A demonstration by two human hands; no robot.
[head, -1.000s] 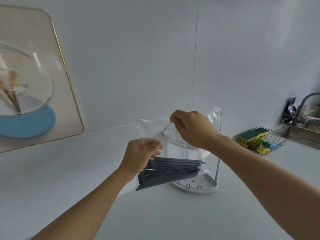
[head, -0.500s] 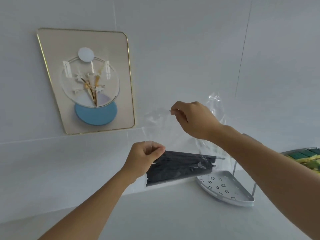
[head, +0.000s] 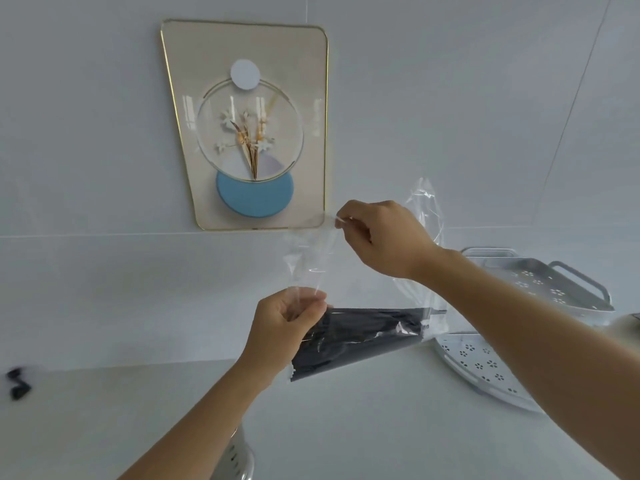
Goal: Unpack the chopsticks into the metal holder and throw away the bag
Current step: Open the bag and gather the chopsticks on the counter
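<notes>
A small black object (head: 16,383) lies at the worktop's (head: 363,427) far left. The left hand (head: 284,330) grips the clear bag (head: 420,209) around one end of the dark chopsticks (head: 360,337), held above the worktop. The right hand (head: 382,239) pinches the bag's upper edge. A white perforated rack (head: 485,367) stands at right.

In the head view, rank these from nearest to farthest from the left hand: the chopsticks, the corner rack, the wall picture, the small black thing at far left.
From the left hand:
1. Chopsticks, in the bag it grips, touching it on the right.
2. Wall picture, above on the wall, and corner rack, right on the counter: too close to call.
3. Small black thing, far left edge.
</notes>
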